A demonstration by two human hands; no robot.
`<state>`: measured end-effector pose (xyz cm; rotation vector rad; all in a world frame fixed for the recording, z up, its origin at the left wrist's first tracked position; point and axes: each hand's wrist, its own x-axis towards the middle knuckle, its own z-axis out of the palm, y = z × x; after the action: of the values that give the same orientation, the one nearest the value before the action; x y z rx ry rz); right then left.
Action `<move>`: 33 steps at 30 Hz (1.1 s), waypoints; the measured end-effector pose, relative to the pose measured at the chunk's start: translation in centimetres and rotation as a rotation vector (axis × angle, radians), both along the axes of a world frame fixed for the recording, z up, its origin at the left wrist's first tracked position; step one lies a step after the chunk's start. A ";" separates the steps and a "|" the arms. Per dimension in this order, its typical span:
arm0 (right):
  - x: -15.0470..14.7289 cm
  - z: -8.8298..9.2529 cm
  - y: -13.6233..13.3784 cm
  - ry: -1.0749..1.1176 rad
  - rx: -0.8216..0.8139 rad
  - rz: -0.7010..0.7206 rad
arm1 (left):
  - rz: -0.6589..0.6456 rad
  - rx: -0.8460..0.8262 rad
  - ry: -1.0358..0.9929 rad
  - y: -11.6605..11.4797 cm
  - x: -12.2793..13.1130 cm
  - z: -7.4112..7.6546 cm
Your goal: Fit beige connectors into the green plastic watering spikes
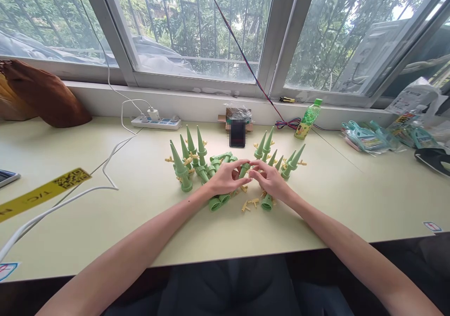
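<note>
Several green cone-shaped spikes [190,159] stand and lie in the middle of the pale table [105,213], with small yellow valve pieces [250,203] scattered among them. My left hand [225,179] and my right hand [270,180] meet over the pile, fingertips pinched together on a green spike [244,169] held between them. More green spikes [291,162] lie behind my right hand. What the fingertips hold besides the spike is hidden.
A phone [237,133] stands propped at the back near a power strip [156,121] with white cables. A green bottle [307,119], teal packets [365,138] and plastic bags lie at the right. A brown bag [45,93] sits at left, with a yellow strip [42,194].
</note>
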<state>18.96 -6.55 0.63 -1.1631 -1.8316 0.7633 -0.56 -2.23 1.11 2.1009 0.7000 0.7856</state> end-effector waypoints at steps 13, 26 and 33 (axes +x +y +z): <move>0.2 -0.3 0.1 0.083 -0.076 0.055 | -0.020 -0.012 0.019 -0.1 0.0 0.1; 0.2 -0.4 0.1 0.072 -0.083 0.046 | -0.013 -0.001 0.015 -0.1 0.1 0.0; 0.1 -0.2 -0.1 0.036 -0.087 0.063 | -0.018 0.004 -0.010 0.2 0.0 -0.3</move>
<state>19.05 -6.70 0.41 -1.1435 -1.8278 0.9020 -0.60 -2.01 0.83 2.1025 0.6739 0.7879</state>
